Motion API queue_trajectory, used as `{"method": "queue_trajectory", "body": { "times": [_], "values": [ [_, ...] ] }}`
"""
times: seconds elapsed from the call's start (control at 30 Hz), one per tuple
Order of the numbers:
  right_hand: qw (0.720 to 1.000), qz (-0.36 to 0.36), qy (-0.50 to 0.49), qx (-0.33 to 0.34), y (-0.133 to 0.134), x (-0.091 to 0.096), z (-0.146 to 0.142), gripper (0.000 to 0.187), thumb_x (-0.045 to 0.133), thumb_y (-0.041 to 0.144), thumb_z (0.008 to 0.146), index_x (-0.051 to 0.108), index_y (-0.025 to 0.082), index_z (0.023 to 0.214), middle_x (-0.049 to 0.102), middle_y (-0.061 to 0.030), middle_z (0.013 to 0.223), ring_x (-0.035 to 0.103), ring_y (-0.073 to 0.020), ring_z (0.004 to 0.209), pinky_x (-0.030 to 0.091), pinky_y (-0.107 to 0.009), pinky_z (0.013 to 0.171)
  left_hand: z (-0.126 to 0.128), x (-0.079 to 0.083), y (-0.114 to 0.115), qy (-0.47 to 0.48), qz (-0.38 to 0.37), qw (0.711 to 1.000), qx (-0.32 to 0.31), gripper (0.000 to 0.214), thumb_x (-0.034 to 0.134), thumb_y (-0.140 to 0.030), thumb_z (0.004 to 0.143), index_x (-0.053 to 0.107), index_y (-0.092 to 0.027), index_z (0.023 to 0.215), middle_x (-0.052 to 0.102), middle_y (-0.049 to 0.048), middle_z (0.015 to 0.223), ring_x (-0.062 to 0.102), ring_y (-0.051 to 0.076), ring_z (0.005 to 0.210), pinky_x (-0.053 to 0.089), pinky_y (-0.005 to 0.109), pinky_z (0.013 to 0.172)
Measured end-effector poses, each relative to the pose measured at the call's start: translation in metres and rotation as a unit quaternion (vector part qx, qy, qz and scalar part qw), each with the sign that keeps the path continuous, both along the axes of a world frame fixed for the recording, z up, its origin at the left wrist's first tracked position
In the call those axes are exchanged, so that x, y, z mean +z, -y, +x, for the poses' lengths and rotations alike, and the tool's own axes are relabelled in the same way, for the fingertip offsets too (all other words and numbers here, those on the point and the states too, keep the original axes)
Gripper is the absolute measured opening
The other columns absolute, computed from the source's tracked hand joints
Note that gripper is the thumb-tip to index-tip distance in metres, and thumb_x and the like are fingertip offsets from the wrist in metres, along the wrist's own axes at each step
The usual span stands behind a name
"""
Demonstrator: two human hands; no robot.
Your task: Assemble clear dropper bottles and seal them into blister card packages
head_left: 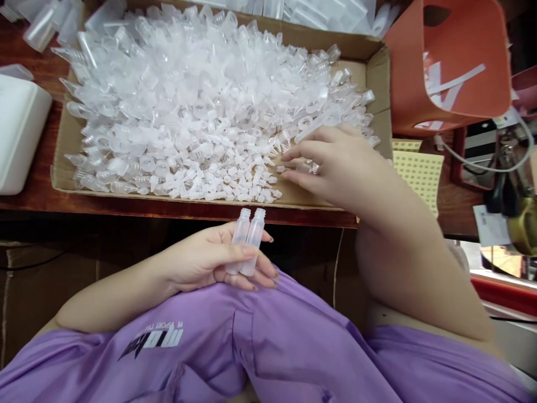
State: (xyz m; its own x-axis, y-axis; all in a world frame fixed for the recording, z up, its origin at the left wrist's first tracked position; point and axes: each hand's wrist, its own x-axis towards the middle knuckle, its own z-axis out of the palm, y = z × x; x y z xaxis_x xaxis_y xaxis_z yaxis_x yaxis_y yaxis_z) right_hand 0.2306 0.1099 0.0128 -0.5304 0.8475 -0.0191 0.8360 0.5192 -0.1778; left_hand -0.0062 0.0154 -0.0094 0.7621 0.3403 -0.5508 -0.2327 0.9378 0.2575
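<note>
My left hand [218, 260] rests on my lap over purple cloth and is closed round two small clear plastic bottles [246, 240], held side by side with their threaded necks up. My right hand [331, 162] lies inside a shallow cardboard box [377, 61] on the table, fingers curled and pinching among small white plastic nozzle pieces [235, 173] at the box's near right corner. What the fingertips hold is too small to name. A heap of clear caps and bottles [188, 89] fills most of the box.
A white plastic container [19, 131] stands at the left of the dark wooden table [168, 208]. An orange bin [453, 61] sits at the right, with a yellow perforated sheet [419, 173] beside the box. More clear parts lie behind the box. Cables and metal items crowd the far right.
</note>
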Motion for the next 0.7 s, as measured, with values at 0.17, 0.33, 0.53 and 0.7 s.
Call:
{"method": "queue_trajectory", "body": {
  "times": [0.17,0.33,0.53,0.7],
  "values": [
    [0.998,-0.024,0.05,0.031,-0.004,-0.005,-0.01,0.014,0.057,0.026,0.092,0.068,0.02,0.088,0.07,-0.0123,0.093,0.064,-0.031,0.095,0.048,-0.047,0.09,0.001,-0.002,0.003,-0.003,-0.037,0.999,0.03,0.014,0.071,-0.021,0.087,0.063,-0.012,0.095,0.078,0.0096,0.079,0.078,0.019,0.07,0.06,0.02,0.06],
    [0.995,-0.09,-0.043,-0.001,0.02,0.026,-0.013,0.017,0.053,0.032,0.095,0.067,0.023,0.097,0.072,-0.0055,0.088,0.066,-0.0222,0.078,0.046,-0.034,0.066,0.0,-0.007,0.003,-0.009,-0.041,0.999,0.014,0.011,0.067,-0.021,0.09,0.063,-0.012,0.094,0.077,0.0086,0.077,0.077,0.018,0.067,0.059,0.02,0.058],
    [0.953,-0.233,-0.113,0.16,0.027,0.034,-0.011,0.024,0.05,0.025,0.097,0.074,0.022,0.097,0.076,0.0005,0.087,0.07,-0.0134,0.077,0.047,-0.025,0.063,0.003,-0.009,0.003,0.036,0.048,0.997,-0.043,0.025,0.072,-0.028,0.088,0.063,-0.014,0.106,0.073,0.0032,0.077,0.068,0.01,0.061,0.055,0.019,0.057],
    [0.929,-0.276,-0.164,0.187,0.022,0.029,0.0,0.025,0.051,0.026,0.096,0.075,0.023,0.102,0.078,0.0005,0.095,0.072,-0.0129,0.084,0.051,-0.024,0.07,0.002,-0.002,0.002,-0.028,0.151,0.983,-0.101,0.016,0.068,-0.029,0.091,0.063,-0.014,0.095,0.065,-0.0011,0.076,0.061,0.007,0.063,0.052,0.019,0.06]
  ]
}}
